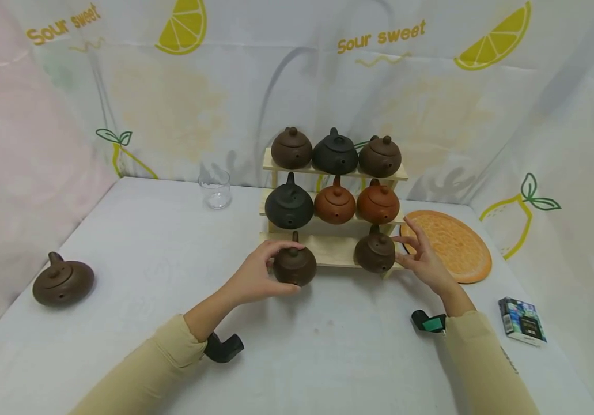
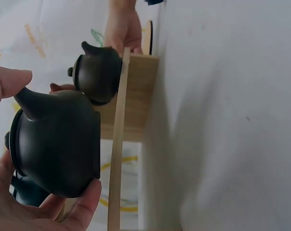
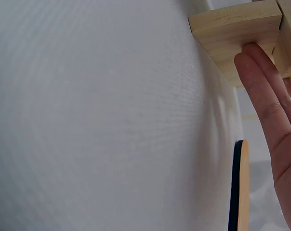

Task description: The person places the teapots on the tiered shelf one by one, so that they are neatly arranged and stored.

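Note:
My left hand (image 1: pixel 255 278) grips a dark brown teapot (image 1: pixel 297 268) by its sides, thumb and fingers spread around the body. This teapot is at the left end of the lowest board of a three-tier wooden shelf (image 1: pixel 335 251). In the left wrist view a narrow gap shows between the held teapot (image 2: pixel 59 144) and the board's edge (image 2: pixel 117 144). My right hand (image 1: pixel 426 265) is at the shelf's right end, close to another brown teapot (image 1: pixel 374 252) standing on the lowest board. In the right wrist view, its extended fingers (image 3: pixel 263 96) are against the wooden side piece (image 3: pixel 237 24).
Brown and black teapots (image 1: pixel 335 154) fill the top tier; a black one (image 1: pixel 289 208) and two orange-brown ones (image 1: pixel 335 207) occupy the middle. A brown teapot (image 1: pixel 63 282) sits far left, a clear glass (image 1: pixel 216 190) behind. Rightward lie a round board (image 1: pixel 447 245) and small box (image 1: pixel 522 320).

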`<act>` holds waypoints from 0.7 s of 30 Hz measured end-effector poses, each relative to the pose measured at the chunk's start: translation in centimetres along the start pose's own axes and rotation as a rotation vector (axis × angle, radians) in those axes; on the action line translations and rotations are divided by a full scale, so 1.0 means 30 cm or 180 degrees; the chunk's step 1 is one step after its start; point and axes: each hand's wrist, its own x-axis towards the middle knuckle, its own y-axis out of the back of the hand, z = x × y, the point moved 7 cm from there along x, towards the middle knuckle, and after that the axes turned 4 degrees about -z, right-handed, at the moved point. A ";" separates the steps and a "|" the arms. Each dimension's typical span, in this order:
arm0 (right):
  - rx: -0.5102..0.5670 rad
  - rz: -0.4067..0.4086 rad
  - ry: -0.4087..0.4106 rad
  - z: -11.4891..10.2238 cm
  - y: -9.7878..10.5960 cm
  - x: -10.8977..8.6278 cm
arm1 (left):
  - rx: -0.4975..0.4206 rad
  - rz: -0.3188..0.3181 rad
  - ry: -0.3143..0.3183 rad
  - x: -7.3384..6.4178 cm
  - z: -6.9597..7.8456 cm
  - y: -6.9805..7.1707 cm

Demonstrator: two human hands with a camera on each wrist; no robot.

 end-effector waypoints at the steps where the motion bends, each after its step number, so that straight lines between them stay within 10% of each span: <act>1: -0.0001 0.0000 -0.0003 0.000 0.000 0.000 | -0.0012 -0.0015 -0.0033 0.009 0.004 -0.010; 21: 0.0000 0.0010 -0.0090 0.008 0.002 0.004 | 0.0233 -0.0258 -0.0038 0.163 0.041 -0.142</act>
